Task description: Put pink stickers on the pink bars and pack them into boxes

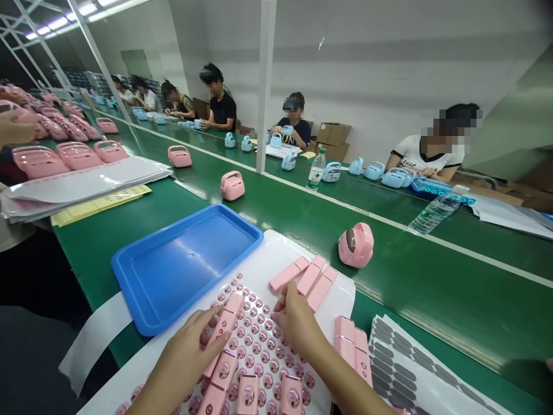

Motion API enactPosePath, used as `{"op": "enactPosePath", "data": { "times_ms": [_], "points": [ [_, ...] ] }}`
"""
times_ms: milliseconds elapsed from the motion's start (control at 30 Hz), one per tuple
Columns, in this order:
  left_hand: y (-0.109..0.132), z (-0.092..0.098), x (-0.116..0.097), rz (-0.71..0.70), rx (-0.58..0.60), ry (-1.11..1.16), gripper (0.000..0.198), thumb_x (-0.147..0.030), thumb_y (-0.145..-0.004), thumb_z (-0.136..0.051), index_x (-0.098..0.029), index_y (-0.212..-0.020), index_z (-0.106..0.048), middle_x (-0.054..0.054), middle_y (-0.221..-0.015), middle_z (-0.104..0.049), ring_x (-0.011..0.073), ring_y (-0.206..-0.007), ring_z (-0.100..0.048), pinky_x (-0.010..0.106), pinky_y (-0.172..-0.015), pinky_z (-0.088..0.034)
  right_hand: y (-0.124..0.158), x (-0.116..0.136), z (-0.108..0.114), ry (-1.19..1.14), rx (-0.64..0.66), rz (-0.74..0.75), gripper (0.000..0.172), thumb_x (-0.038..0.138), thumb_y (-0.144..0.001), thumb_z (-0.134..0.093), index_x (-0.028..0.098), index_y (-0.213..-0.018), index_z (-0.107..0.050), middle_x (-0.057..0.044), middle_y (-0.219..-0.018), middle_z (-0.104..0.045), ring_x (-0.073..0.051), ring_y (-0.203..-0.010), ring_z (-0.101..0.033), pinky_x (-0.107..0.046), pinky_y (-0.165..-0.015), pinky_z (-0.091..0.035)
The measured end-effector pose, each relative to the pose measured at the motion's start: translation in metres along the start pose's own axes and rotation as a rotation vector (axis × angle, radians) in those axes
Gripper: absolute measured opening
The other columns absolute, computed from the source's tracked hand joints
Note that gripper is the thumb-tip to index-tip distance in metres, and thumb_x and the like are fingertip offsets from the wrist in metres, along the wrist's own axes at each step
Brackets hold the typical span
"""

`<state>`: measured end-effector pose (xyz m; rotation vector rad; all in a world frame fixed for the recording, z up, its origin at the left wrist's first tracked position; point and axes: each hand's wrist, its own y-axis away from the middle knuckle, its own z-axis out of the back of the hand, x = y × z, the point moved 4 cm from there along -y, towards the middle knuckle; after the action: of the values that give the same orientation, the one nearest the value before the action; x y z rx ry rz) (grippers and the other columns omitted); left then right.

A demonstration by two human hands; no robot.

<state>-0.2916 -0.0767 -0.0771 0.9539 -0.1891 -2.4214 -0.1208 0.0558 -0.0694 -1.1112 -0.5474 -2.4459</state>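
At the near side of the green table (164,203), two pink bars (248,397) with round emblems lie at the bottom of your view, on a white sheet (276,245) covered with rows of round stickers (254,330). Your left hand (194,340) is clamped on a pink bar (225,328), thumb on one side, fingers on the other, over the stickers. Your right hand (296,317) is apart from it, fingertips drawn together above the stickers; can't tell whether you pinch one. To your right, two bars (344,343) sit side by side, next to sheets of grey ovals (393,369). Just beyond your right hand: three bars (311,275), slanted. Blue tray (190,265) to the left, bare inside. Farther out, pink handled units (356,245) stand spaced along the green surface. Beyond: one bottle upright (316,170), one tilted (436,213), blue handled units (394,177), seated co-workers (294,127).
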Motion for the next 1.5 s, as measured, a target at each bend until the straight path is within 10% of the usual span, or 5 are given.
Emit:
{"op": "enactPosePath", "data": {
  "times_ms": [167,400,1500],
  "points": [
    [0.006,-0.008,0.010,0.011,-0.049,0.192,0.054,-0.059,-0.083,-0.036,-0.035,-0.131,-0.041,-0.001,-0.131,-0.042,0.0229,-0.121,-0.038,0.038,-0.095,-0.037,-0.007,0.021,0.000,-0.079,0.043,-0.022,0.027,0.011,-0.076,-0.050,0.025,-0.086,-0.029,0.002,-0.074,-0.062,-0.016,-0.065,-0.056,-0.023,-0.049,-0.038],
    [0.009,-0.010,0.001,0.046,-0.097,0.219,0.059,-0.062,-0.080,-0.038,-0.027,-0.127,-0.049,0.001,-0.105,-0.051,0.0137,-0.059,-0.046,0.033,-0.062,-0.041,-0.039,0.061,-0.027,-0.094,0.223,0.049,0.032,0.011,-0.073,-0.053,0.026,-0.088,-0.029,0.002,-0.073,-0.062,-0.015,-0.058,-0.054,-0.022,-0.042,-0.036],
    [0.011,-0.012,0.001,-0.014,-0.136,0.147,0.047,-0.050,-0.085,-0.038,-0.032,-0.127,-0.048,0.000,-0.104,-0.053,0.0125,-0.057,-0.046,0.035,-0.064,-0.042,-0.031,0.065,-0.042,-0.002,0.101,0.078,0.030,0.009,-0.071,-0.051,0.026,-0.080,-0.027,0.004,-0.066,-0.055,-0.017,-0.056,-0.052,-0.026,-0.045,-0.034]
  ]
}}
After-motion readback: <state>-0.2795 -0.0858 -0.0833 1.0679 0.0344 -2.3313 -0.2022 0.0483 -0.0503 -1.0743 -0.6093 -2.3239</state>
